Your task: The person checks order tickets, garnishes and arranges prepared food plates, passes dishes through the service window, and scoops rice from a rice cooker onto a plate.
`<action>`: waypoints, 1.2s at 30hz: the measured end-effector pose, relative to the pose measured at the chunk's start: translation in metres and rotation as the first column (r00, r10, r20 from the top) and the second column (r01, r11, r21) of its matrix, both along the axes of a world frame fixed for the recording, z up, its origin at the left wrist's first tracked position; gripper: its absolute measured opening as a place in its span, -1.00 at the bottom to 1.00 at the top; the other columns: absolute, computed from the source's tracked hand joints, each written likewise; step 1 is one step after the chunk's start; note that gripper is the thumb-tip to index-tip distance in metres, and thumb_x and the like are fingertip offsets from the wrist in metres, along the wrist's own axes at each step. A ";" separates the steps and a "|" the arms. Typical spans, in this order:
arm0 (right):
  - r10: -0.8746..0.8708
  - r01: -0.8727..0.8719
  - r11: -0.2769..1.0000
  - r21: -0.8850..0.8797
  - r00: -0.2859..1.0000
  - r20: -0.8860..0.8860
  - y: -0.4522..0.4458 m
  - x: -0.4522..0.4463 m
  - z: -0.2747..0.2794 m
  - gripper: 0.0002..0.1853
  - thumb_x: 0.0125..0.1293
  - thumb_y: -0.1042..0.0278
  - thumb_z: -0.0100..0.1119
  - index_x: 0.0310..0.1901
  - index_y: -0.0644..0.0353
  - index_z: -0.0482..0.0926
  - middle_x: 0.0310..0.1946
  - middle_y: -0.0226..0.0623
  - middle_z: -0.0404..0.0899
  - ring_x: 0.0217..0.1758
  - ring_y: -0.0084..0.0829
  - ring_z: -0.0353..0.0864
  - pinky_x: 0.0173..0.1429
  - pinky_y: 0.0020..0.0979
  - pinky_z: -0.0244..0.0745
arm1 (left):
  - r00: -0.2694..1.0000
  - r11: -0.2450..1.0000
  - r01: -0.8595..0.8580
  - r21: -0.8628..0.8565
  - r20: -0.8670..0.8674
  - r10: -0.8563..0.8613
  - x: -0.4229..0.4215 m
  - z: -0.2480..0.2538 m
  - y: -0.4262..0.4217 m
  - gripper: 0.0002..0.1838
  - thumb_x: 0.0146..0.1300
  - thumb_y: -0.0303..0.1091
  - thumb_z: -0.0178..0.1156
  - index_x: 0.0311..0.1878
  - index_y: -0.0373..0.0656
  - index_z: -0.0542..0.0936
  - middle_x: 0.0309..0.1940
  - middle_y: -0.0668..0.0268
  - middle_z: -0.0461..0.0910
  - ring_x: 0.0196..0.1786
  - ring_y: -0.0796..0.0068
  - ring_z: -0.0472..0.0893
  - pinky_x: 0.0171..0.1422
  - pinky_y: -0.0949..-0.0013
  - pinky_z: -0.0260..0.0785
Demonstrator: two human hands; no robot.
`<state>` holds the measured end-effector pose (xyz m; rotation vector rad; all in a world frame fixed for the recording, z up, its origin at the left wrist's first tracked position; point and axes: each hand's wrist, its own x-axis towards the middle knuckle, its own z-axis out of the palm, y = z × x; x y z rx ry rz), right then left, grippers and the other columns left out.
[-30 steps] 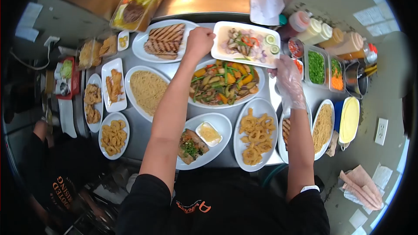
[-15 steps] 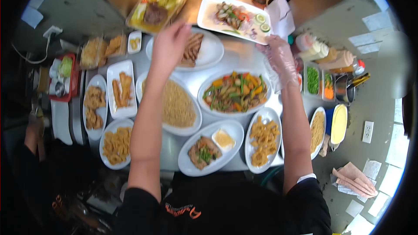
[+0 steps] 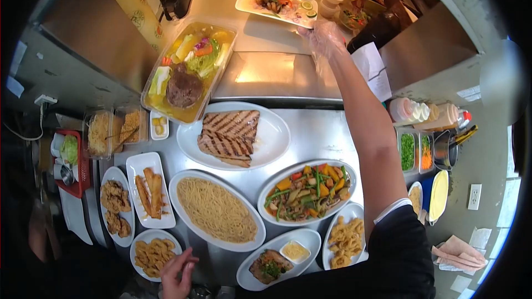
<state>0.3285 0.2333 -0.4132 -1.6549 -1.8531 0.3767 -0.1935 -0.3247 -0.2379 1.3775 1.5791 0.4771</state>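
Note:
In a clear plastic glove, my right hand [image 3: 326,39] reaches far forward and grips the near right corner of a white rectangular plate [image 3: 277,15]. On that plate lie a mixed topping, sliced onion and cucumber slices. My left hand [image 3: 178,274] is bare, low at the front edge, with loosely bent fingers and nothing in them. Beside it is an oval plate of fried rings [image 3: 154,253]. A large oval plate of noodles [image 3: 217,210] lies beyond. Further back are grilled meat slices [image 3: 228,135] on an oval plate and a clear tub of vegetable soup with meat [image 3: 188,72].
A stir-fry plate [image 3: 307,192] and a meat plate with a sauce cup [image 3: 277,263] stand in front. Sauce bottles [image 3: 426,112] and chopped greens [image 3: 407,152] line the right side. A raised steel ledge [image 3: 277,75] runs across the back. Another person's arm [image 3: 41,232] shows at left.
My right hand has carried the rectangular plate forward over the raised ledge. My left hand has drawn back from near the soup tub to the front edge. The view has shifted.

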 end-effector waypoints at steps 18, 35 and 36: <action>-0.131 0.092 0.991 0.094 0.729 0.672 0.080 -0.012 0.000 -0.37 0.35 -0.30 0.05 -0.55 0.15 0.65 -0.56 -0.19 0.61 -0.44 -0.23 0.62 -0.32 -0.25 0.47 | 0.941 0.939 -0.291 -0.185 0.125 0.316 -0.004 -0.006 0.003 -0.65 0.44 -0.42 0.18 0.25 -0.25 0.60 -0.13 0.33 0.70 -0.13 0.59 0.58 -0.03 0.51 0.41; -0.015 -0.080 0.965 -0.248 0.932 -0.361 0.041 -0.025 0.034 -0.75 0.44 0.34 0.04 0.07 0.22 0.51 -0.26 -0.26 0.56 -0.18 -0.25 0.63 0.06 -0.11 0.60 | 0.945 0.953 -0.246 -0.179 0.174 0.277 -0.011 0.013 0.020 -0.66 0.46 -0.34 0.18 0.20 -0.29 0.61 -0.17 0.37 0.70 -0.20 0.63 0.56 -0.15 0.54 0.35; -0.038 -0.193 0.941 -0.280 0.759 -0.650 0.007 -0.044 0.064 -0.78 0.42 0.39 0.09 0.03 0.23 0.53 -0.30 -0.28 0.54 -0.19 -0.28 0.63 0.05 -0.15 0.61 | 0.931 0.948 -0.271 -0.169 0.205 0.303 -0.010 0.016 0.019 -0.71 0.47 -0.35 0.17 0.14 -0.27 0.63 -0.17 0.36 0.71 -0.21 0.60 0.57 -0.15 0.50 0.35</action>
